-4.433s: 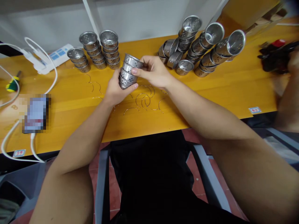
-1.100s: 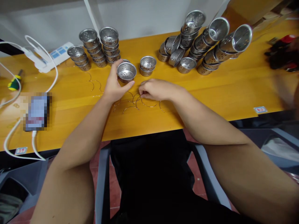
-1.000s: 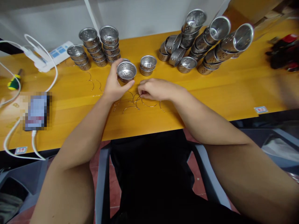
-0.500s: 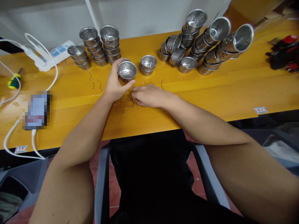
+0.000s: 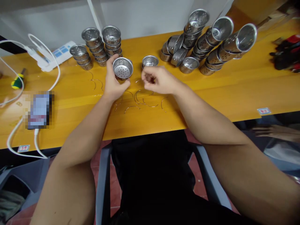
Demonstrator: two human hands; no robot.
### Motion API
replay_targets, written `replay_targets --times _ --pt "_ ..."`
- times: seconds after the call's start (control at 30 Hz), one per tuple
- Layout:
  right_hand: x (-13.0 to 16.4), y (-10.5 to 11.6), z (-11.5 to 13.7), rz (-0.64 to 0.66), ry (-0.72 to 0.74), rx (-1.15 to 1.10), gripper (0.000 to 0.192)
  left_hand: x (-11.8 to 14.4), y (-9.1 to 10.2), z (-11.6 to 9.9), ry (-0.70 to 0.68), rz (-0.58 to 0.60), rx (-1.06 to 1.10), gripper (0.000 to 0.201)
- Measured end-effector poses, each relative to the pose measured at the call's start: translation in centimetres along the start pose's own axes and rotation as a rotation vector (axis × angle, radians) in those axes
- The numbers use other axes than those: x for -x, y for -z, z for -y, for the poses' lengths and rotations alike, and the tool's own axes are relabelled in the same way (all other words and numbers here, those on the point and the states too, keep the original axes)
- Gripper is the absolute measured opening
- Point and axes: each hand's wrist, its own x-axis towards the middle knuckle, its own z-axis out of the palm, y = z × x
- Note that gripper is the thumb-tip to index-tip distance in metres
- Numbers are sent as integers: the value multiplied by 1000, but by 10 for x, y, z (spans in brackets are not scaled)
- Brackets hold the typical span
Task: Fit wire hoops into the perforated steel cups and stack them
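Note:
My left hand [image 5: 113,85] grips a perforated metal strainer cup [image 5: 123,69] by its side, thumb at the front, the open mouth tilted toward me. My right hand [image 5: 159,80] is to the right of that cup, thumb and fingers pinched together. Whatever may be between those fingertips is too small to make out. Just behind the right hand stands another perforated cup [image 5: 150,60], partly covered by it. Several thin curved wires [image 5: 132,107] lie scattered on the yellow table [image 5: 187,103] in front of both hands.
Stacks of perforated cups [image 5: 111,37] rise at the back left, with more leaning stacks [image 5: 212,47] at the back right. A power strip [image 5: 58,54], a phone [image 5: 39,111] and a screwdriver [image 5: 18,80] lie left. Another person's hand [image 5: 276,131] shows at the right edge.
My right hand has lifted from among the wires and moved back and right, before the standing cup. The held cup has shifted slightly left. Another person's hand has appeared at right.

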Motion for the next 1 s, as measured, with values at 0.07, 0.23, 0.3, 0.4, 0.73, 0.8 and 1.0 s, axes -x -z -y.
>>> replay_targets --times 0.07,0.23,0.3,0.4,0.73,0.8,1.0 --pt "-3 -5 -18 -143 1 -175 36 1 -2 7 -27 10 67 106" --pt "-15 -22 -36 -353 -61 -463 55 4 -9 18 -109 34 187 121" --pt "-17 -26 -35 -379 -81 -510 61 4 -12 19 -80 59 192 120" --pt "-17 -30 -28 -375 -100 -547 68 4 -12 17 -79 74 260 111" --pt "-14 -57 -20 -389 16 -475 68 9 -11 -4 13 219 220 120" --pt "-16 -56 -25 -462 37 -418 70 10 -14 0 8 211 229 118" --pt "-16 -33 -34 -521 38 -209 65 14 -19 7 -14 250 283 106"
